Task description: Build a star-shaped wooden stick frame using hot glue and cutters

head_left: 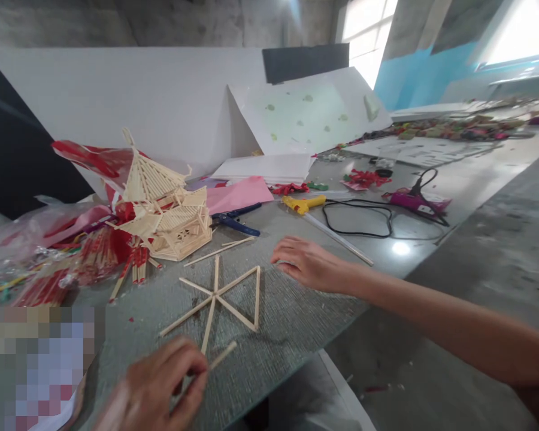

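Note:
My left hand (155, 386) is at the near table edge, fingers pinched on a short wooden stick (222, 354) that juts to the right. My right hand (308, 263) rests palm down on the grey tabletop (291, 311), fingers loosely together, nothing visible in it. Between the hands lies a flat star of crossed wooden sticks (222, 296) with one triangle closed on its right side. Two loose sticks (220, 250) lie just beyond it.
A stick-built pavilion model (164, 206) stands at the left among red-wrapped chopsticks (94, 257). Behind lie blue pliers (236, 220), pink paper (238, 193), a yellow glue gun (303, 203), a black cable (359, 218), a purple tool (415, 200) and white boards (314, 111).

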The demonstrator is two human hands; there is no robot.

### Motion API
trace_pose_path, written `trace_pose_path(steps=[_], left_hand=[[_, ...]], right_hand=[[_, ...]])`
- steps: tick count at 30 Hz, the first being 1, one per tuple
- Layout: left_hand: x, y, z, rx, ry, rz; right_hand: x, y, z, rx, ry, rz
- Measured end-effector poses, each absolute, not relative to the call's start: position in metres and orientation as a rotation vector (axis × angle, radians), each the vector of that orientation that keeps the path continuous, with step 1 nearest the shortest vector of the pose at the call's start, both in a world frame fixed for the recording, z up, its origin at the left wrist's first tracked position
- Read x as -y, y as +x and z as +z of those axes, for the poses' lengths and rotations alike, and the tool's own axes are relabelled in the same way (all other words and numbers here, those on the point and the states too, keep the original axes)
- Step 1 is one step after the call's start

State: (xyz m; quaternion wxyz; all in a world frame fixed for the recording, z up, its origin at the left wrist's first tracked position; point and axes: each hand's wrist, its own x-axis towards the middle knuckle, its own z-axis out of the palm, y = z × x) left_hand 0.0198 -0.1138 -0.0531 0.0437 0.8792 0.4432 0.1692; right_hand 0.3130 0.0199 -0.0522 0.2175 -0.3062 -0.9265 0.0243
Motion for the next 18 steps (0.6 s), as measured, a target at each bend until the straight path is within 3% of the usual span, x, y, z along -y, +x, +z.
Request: trace_pose_path(steps=[10, 18], left_hand=[[0.092, 0.005, -0.056, -1.784, 2.398, 0.387], [0.071, 0.001, -0.065, -1.796, 2.378, 0.374]], right_hand=[[-0.039, 0.284, -0.061, 2.747, -0.715, 0.244], [-0.031, 0.284, -0.062, 2.68, -0.716, 0.281]])
